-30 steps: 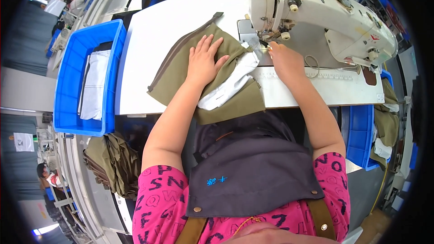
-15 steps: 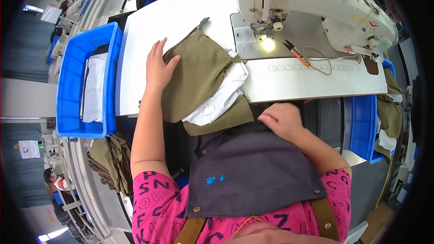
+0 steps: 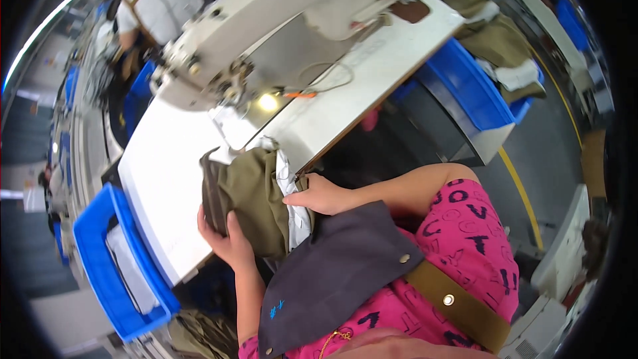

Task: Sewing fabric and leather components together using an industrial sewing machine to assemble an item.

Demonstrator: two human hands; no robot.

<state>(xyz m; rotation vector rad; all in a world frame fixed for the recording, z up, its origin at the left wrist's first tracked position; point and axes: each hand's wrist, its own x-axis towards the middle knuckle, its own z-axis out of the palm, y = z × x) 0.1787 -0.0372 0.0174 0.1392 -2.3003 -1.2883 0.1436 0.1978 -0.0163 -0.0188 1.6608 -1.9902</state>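
Note:
My left hand [image 3: 226, 236] grips the left side of the folded olive garment [image 3: 254, 203], by its dark zip strip [image 3: 214, 193]. My right hand [image 3: 312, 196] holds the garment's other side, thumb over the white fabric piece [image 3: 296, 219]. The bundle is at the front edge of the white sewing table [image 3: 166, 166], against my dark apron [image 3: 332, 259]. Just beyond it stands the cream sewing machine [image 3: 206, 53], its lamp lit over the plate. Orange-handled thread snips [image 3: 300, 95] lie on the machine bed, near a loop of cord.
A blue bin [image 3: 93, 226] with pale pieces stands at left; another [image 3: 452, 86] at right holds olive and white pieces. A co-worker [image 3: 159, 6] in a white top is behind the machine. Olive fabric [image 3: 199, 336] is piled at lower left. A yellow line [image 3: 518, 196] marks the floor.
The view has swung round. My right hand has left the snips and now holds the garment, which both hands have drawn toward me to the table's edge.

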